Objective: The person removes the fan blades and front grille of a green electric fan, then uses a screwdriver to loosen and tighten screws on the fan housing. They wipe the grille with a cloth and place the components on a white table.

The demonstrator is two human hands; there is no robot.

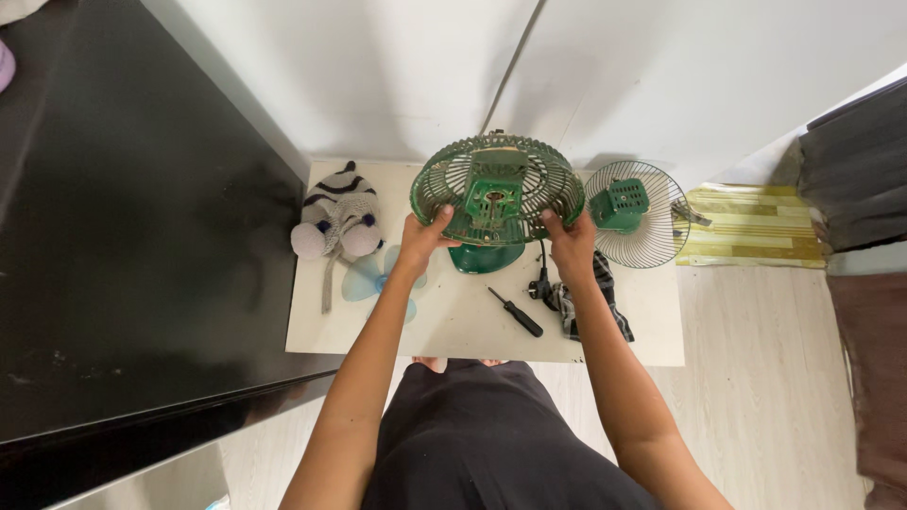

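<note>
If the left hand (419,238) or right hand (570,236) (both pinching the rim) slips, the green fan cage (497,189) could drop onto the screwdriver (516,313).

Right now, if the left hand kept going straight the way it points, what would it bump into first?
The left hand already grips the green fan grille, so it would meet that first; beyond the grille, probably the white wall, though depth is unclear.
</note>
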